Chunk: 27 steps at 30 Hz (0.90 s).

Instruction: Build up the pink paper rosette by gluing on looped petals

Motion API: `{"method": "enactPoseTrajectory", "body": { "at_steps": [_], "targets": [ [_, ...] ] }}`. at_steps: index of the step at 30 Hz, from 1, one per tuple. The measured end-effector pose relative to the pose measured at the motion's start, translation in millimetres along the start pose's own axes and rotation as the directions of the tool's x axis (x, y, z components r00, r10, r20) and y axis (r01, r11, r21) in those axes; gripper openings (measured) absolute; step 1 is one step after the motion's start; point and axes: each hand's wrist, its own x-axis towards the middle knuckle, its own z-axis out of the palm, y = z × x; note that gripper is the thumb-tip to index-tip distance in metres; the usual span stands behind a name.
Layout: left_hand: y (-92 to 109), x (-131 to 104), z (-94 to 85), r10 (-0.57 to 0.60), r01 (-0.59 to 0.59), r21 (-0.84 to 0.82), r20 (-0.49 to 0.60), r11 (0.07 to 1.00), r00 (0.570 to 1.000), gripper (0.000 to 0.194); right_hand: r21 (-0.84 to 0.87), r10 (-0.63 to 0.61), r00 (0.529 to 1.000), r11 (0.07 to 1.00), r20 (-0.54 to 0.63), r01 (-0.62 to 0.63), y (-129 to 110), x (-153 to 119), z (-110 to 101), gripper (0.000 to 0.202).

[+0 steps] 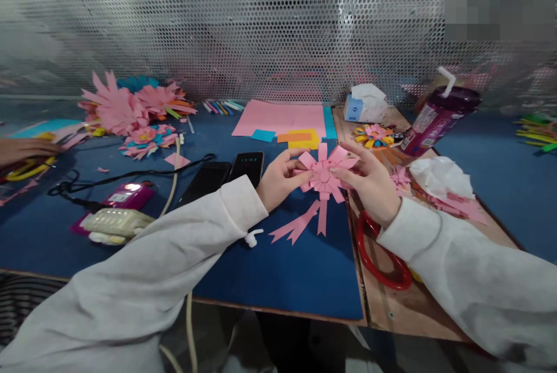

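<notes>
Between my two hands is a pink paper flower [324, 174] with strip petals and a round layered centre; forked paper tails [300, 223] hang below it. My left hand [282, 178] pinches its left petals, thumb on the front. On the other side my right hand [368, 181] grips the right petals, its thumb close to the centre. The fingers behind the flower are partly hidden. Below my right wrist lie red-handled scissors [383, 257]. Two dark phones, one showing a clock [247, 167], rest left of my left hand.
Pink paper sheets [278, 118] lie at the back by a perforated metal screen [261, 25]. A purple drink cup [439, 120] with straw and a tissue box [365, 105] stand right. Paper flowers [126, 106], a power strip [115, 222] and cables are left, near another person's hand [26, 152].
</notes>
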Motion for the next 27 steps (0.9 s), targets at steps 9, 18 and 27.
{"method": "enactPoseTrajectory", "body": {
  "at_steps": [9, 18, 27],
  "targets": [
    [0.4, 3.1, -2.9, -0.005, 0.007, 0.027, -0.086, 1.000, 0.996, 0.050, 0.047, 0.049, 0.998, 0.998, 0.051, -0.052, 3.8, 1.6, 2.1, 0.052],
    [-0.8, 1.9, -3.0, -0.065, 0.062, -0.049, -0.047, 0.997, 0.997, 0.036, 0.194, 0.021, 0.991, 0.980, 0.136, -0.047, 12.8, 2.2, 0.9, 0.045],
    [-1.5, 1.5, -1.4, -0.036, 0.031, -0.119, -0.036, 0.992, 0.999, 0.022, 0.196, 0.053, 0.985, 0.977, 0.163, -0.085, 5.4, -2.4, 5.5, 0.046]
  ]
}}
